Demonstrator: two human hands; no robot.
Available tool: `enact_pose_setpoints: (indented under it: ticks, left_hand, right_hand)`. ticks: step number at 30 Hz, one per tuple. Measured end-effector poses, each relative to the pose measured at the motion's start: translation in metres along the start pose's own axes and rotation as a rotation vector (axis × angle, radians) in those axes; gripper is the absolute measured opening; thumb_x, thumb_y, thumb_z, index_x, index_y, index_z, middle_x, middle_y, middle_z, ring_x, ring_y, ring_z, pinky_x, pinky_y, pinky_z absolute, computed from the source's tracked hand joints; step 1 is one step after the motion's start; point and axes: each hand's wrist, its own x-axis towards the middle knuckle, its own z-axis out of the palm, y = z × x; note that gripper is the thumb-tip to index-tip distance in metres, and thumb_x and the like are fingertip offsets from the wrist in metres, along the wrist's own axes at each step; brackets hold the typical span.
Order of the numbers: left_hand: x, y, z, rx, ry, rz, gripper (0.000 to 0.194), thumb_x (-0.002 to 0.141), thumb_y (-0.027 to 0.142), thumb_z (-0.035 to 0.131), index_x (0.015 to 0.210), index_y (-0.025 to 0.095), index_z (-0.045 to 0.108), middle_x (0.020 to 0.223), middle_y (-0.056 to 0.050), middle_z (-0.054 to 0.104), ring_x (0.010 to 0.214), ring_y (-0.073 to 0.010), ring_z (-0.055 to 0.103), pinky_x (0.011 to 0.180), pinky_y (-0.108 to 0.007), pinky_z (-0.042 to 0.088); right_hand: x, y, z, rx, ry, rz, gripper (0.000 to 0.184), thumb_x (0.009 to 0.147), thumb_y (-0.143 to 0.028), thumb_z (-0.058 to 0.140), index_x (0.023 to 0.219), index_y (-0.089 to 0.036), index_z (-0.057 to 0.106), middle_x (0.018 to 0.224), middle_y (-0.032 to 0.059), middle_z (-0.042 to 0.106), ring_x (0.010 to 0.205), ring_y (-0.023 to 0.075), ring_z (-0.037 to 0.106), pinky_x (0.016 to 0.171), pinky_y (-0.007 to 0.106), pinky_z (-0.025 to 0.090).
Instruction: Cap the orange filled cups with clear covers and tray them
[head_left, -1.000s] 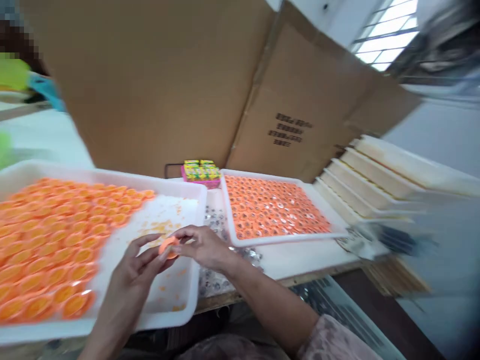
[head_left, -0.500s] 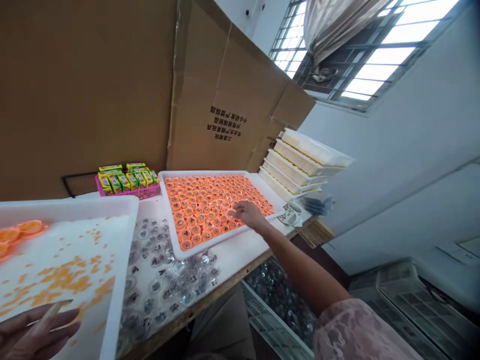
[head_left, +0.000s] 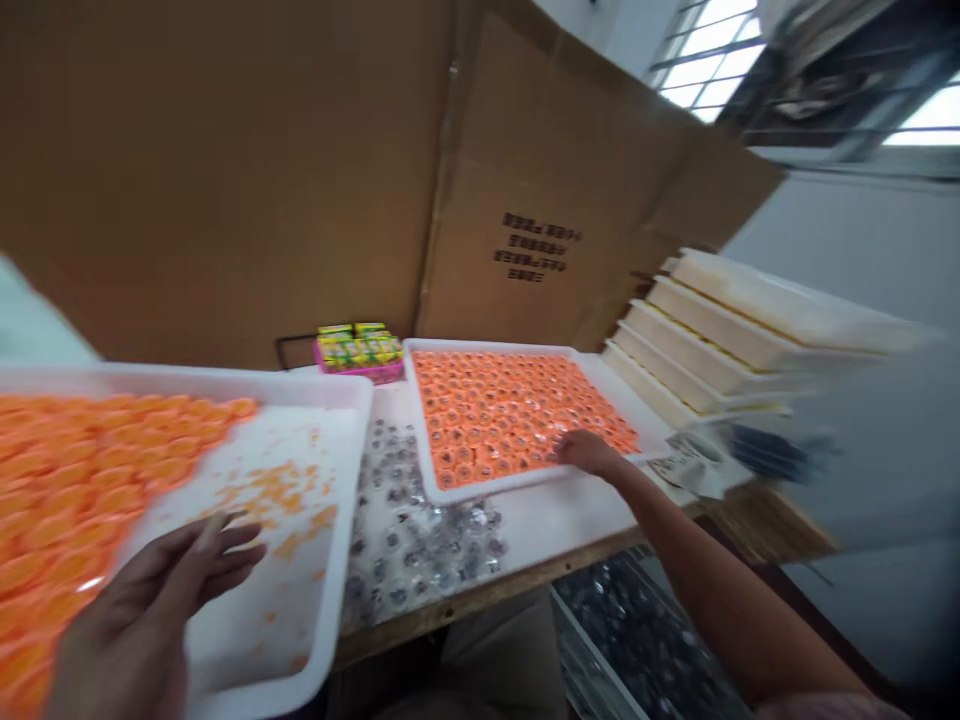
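My left hand (head_left: pixel 161 605) hovers over the left white tray (head_left: pixel 346 520), its fingers stretched out and nothing visible in them. Rows of orange round cups (head_left: pixel 82 480) fill that tray's left part, and small orange bits (head_left: pixel 274 490) lie scattered on its bare floor. My right hand (head_left: pixel 589 452) is at the near right side of the other white tray (head_left: pixel 517 485), fingers curled down against the orange cups with dark-marked clear tops (head_left: pixel 495 410). Anything small in those fingers is hidden by blur. Between the trays lie many loose clear plastic pieces (head_left: pixel 427 545) with dark marks.
A pink basket (head_left: pixel 382 373) of small yellow-green boxes stands behind, against a tall cardboard sheet (head_left: pixel 322 200). Stacked white trays (head_left: pixel 720 350) rise at the right, with a roll of tape (head_left: pixel 694 450) nearby. Below the table edge (head_left: pixel 525 580) sits a crate of dark shiny pieces (head_left: pixel 637 640).
The view has swung left, so the table appears shifted right and more of the left tray shows. My right hand has moved toward the near edge of its tray. My left hand remains over its tray.
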Motion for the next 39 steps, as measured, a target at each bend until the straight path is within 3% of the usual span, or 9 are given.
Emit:
enact_pose_setpoints:
  ticks: [3,6,8,14,18,21,29,34,39]
  left_hand:
    - [-0.009,0.014,0.009,-0.122,0.114,0.037,0.027,0.069,0.043,0.070,0.086,0.023,0.063,0.086,0.001,0.070,0.073,-0.0165,0.065,0.071,-0.026,0.053]
    - [-0.008,0.015,0.011,-0.148,0.126,0.069,0.030,0.072,0.046,0.067,0.085,0.018,0.064,0.082,-0.003,0.069,0.068,-0.0178,0.064,0.063,-0.028,0.052]
    - [-0.008,0.013,0.009,-0.142,0.096,0.081,0.031,0.075,0.047,0.063,0.084,0.017,0.064,0.082,-0.005,0.069,0.067,-0.0180,0.064,0.062,-0.028,0.051]
    - [-0.010,0.008,0.006,-0.140,0.023,0.122,0.031,0.080,0.047,0.057,0.081,0.017,0.063,0.079,-0.004,0.066,0.066,-0.0163,0.062,0.062,-0.028,0.050]
    - [-0.011,0.008,0.004,-0.139,-0.009,0.112,0.031,0.081,0.048,0.055,0.083,0.018,0.064,0.080,-0.004,0.066,0.066,-0.0162,0.061,0.061,-0.027,0.049]
    - [-0.011,0.009,0.004,-0.161,-0.034,0.091,0.030,0.080,0.047,0.055,0.081,0.018,0.064,0.078,-0.004,0.066,0.065,-0.0162,0.060,0.060,-0.027,0.048]
    - [-0.011,0.014,0.004,-0.227,-0.088,0.051,0.028,0.079,0.045,0.057,0.075,0.018,0.065,0.074,-0.004,0.066,0.061,-0.0147,0.059,0.057,-0.025,0.046]
    - [-0.004,0.009,0.001,-0.266,0.036,0.045,0.024,0.076,0.041,0.063,0.084,0.020,0.067,0.084,-0.004,0.067,0.077,-0.0174,0.062,0.072,-0.027,0.048]
    - [0.007,0.007,-0.001,-0.550,0.191,-0.100,0.033,0.078,0.028,0.063,0.111,0.024,0.060,0.126,-0.005,0.055,0.099,-0.0188,0.061,0.088,-0.031,0.047]
  right_hand:
    - [-0.003,-0.010,0.001,-0.182,0.053,0.002,0.023,0.064,-0.025,0.071,0.049,-0.016,0.056,0.056,0.0074,0.059,0.064,0.0226,0.057,0.062,0.032,0.038]
    - [-0.009,-0.044,0.009,-0.385,0.280,-0.135,0.021,0.076,-0.036,0.060,0.073,-0.016,0.064,0.076,0.0120,0.065,0.075,0.0268,0.060,0.065,0.034,0.040]
    - [-0.017,-0.088,0.021,-0.300,0.322,-0.345,0.022,0.081,-0.036,0.054,0.081,-0.016,0.064,0.084,0.0107,0.066,0.078,0.0238,0.060,0.068,0.032,0.042]
    - [-0.026,-0.273,0.102,0.005,0.037,-0.989,0.014,0.087,-0.025,0.051,0.088,-0.018,0.063,0.089,0.0047,0.065,0.084,0.0157,0.059,0.076,0.025,0.043]
    - [-0.003,-0.366,0.167,-0.134,-0.081,-1.061,0.022,0.087,-0.020,0.050,0.106,-0.016,0.061,0.109,0.0075,0.061,0.095,0.0161,0.057,0.083,0.024,0.042]
    - [0.016,-0.404,0.202,-0.213,-0.120,-1.051,0.024,0.082,-0.014,0.053,0.105,-0.017,0.061,0.109,0.0081,0.060,0.096,0.0174,0.057,0.081,0.024,0.042]
    - [0.033,-0.408,0.233,-0.350,-0.185,-1.015,0.022,0.075,-0.007,0.053,0.092,-0.016,0.062,0.104,0.0093,0.059,0.090,0.0201,0.056,0.072,0.027,0.042]
    - [0.025,-0.382,0.211,-0.311,-0.215,-1.018,0.017,0.073,-0.014,0.062,0.089,-0.016,0.065,0.092,0.0073,0.064,0.084,0.0196,0.059,0.072,0.027,0.042]
    - [-0.030,-0.346,0.177,-0.077,-0.219,-1.170,0.028,0.081,-0.024,0.062,0.108,-0.018,0.061,0.102,0.0057,0.065,0.089,0.0154,0.060,0.080,0.025,0.045]
